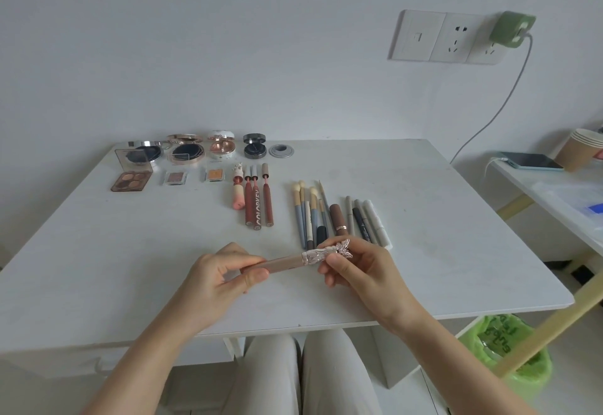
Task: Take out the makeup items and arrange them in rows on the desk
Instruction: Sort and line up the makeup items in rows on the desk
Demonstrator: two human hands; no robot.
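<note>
I hold a taupe makeup tube (pixel 287 263) with a rose-gold butterfly cap level above the white desk (pixel 130 251). My left hand (pixel 222 279) pinches its body and my right hand (pixel 355 267) pinches the cap end. Behind it lie rows of makeup: several open compacts (pixel 187 150) along the back, an eyeshadow palette (pixel 132 180) and two small pans (pixel 215 174) below them, lip tubes (pixel 256 202) in the middle, brushes (pixel 308 215) and pens (pixel 368 222) to the right.
A side table at the right carries a phone (pixel 530 160) on a cable and stacked paper cups (pixel 580 148). A green charger (pixel 510 29) sits in the wall socket. A bin with a green bag (pixel 509 349) stands under the desk's right corner.
</note>
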